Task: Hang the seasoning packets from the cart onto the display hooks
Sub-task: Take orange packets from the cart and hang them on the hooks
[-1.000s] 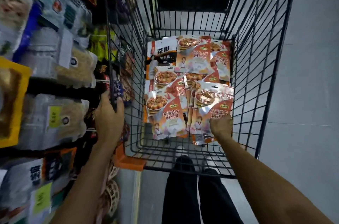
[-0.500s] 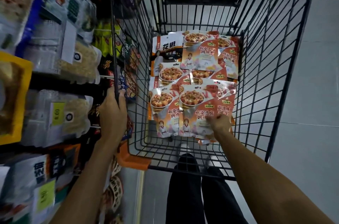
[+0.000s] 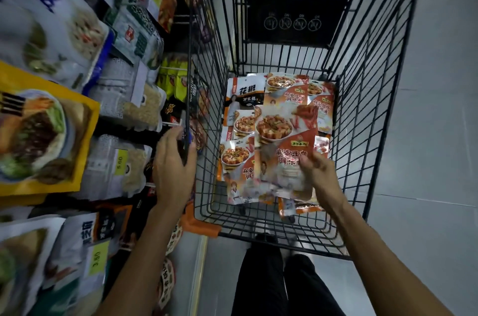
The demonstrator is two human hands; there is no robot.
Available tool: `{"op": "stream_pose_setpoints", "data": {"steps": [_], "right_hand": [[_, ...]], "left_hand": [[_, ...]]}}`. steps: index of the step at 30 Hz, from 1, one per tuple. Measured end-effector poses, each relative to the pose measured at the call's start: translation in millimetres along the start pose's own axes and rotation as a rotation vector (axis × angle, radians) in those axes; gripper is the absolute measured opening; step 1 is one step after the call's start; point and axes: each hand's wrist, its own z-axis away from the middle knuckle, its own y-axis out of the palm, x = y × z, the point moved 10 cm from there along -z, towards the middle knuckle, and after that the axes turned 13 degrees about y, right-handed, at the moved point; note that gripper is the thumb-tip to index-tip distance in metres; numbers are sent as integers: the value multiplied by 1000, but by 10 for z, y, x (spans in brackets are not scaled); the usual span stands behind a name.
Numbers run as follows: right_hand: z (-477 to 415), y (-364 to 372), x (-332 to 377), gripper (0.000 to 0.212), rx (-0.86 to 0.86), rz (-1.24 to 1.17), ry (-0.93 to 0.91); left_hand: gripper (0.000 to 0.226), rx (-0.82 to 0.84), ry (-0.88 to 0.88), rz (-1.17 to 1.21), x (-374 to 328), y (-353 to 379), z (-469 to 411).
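- Since the earlier frame, the right hand (image 3: 319, 170) has lifted one seasoning packet (image 3: 282, 139) off the pile, pinching its lower right edge at frame centre.
- At centre left, the left hand (image 3: 172, 160) curls round the cart (image 3: 367, 98) rim.
- Other packets (image 3: 244, 101) lie on the cart floor beneath.
- Stocked shelves (image 3: 64, 121) fill the left side.

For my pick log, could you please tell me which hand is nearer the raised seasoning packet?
Right. The right hand grips the raised seasoning packet at its lower right edge; the left hand grips the cart rim, to its left.
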Motion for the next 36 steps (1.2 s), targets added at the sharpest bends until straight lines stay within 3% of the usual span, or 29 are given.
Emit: {"op": "stream_pose_setpoints", "data": {"steps": [3, 4, 6, 8, 10, 14, 18, 20, 25, 29, 32, 36], "right_hand": [[217, 309, 194, 22, 232, -228, 80], [300, 454, 259, 26, 317, -285, 91], [447, 751, 358, 30, 439, -310, 89], [527, 1020, 373, 31, 490, -283, 87], [517, 1219, 351, 20, 499, -254, 65], [223, 1185, 182, 18, 342, -194, 34], [-258, 798, -377, 23, 5, 221, 47], [-435, 709, -675, 24, -73, 394, 70], [-744, 824, -1067, 6, -73, 580, 122], [-908, 882, -1226, 27, -99, 553, 200], [-964, 870, -1276, 47, -154, 602, 236], [-950, 826, -1251, 48, -229, 642, 243]], "left_hand": [[61, 160, -189, 389, -137, 197, 28], [61, 256, -267, 549, -185, 308, 62], [40, 402, -378, 815, -265, 455, 159], [22, 401, -456, 956, -235, 432, 225], [26, 315, -528, 1018, -105, 350, 264], [30, 145, -616, 996, 242, 120, 308], [22, 20, -619, 806, 647, -234, 301], [21, 6, -631, 761, 784, -330, 285], [17, 8, -617, 759, 833, -343, 223], [31, 46, -614, 783, 878, -275, 209], [24, 60, -610, 792, 913, -258, 202], [20, 45, -600, 771, 917, -263, 208]]}}
